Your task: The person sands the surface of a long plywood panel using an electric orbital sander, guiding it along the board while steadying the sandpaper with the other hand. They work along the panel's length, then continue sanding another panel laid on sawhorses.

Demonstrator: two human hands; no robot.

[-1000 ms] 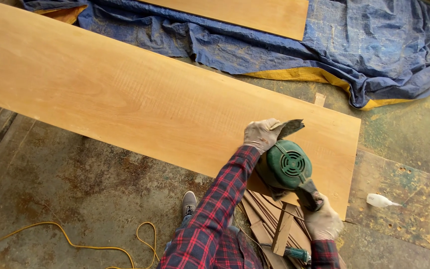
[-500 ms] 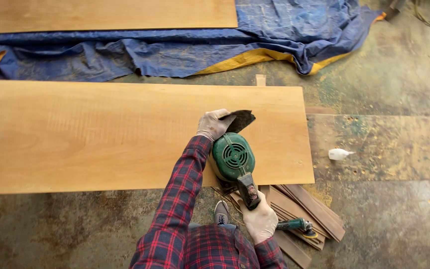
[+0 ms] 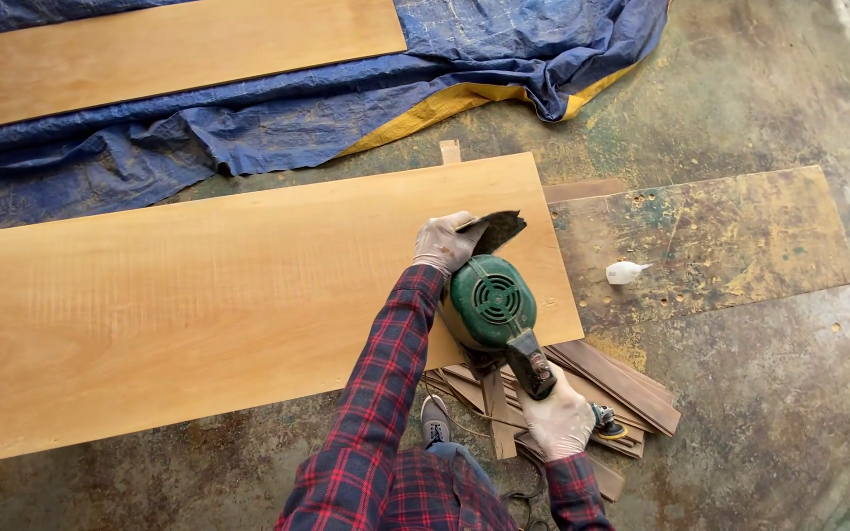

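Note:
A long light wooden board (image 3: 199, 295) lies on the floor in front of me. My left hand (image 3: 445, 243), gloved, grips the front of a green power sander (image 3: 489, 300) whose dark sanding sheet (image 3: 496, 229) curls up at the nose. My right hand (image 3: 558, 418), also gloved, holds the sander's black rear handle near the board's near right edge. Both sleeves are red plaid.
A second board (image 3: 169, 49) rests on a blue and yellow tarp (image 3: 277, 128) at the back. Thin dark wood strips (image 3: 612, 383) lie piled under the board's right end. A stained panel (image 3: 720, 236) with a small white object (image 3: 625, 272) lies to the right.
The view has shifted so the board now runs slightly tilted. The sander and both hands stay near the board's right end, with the grip unchanged.

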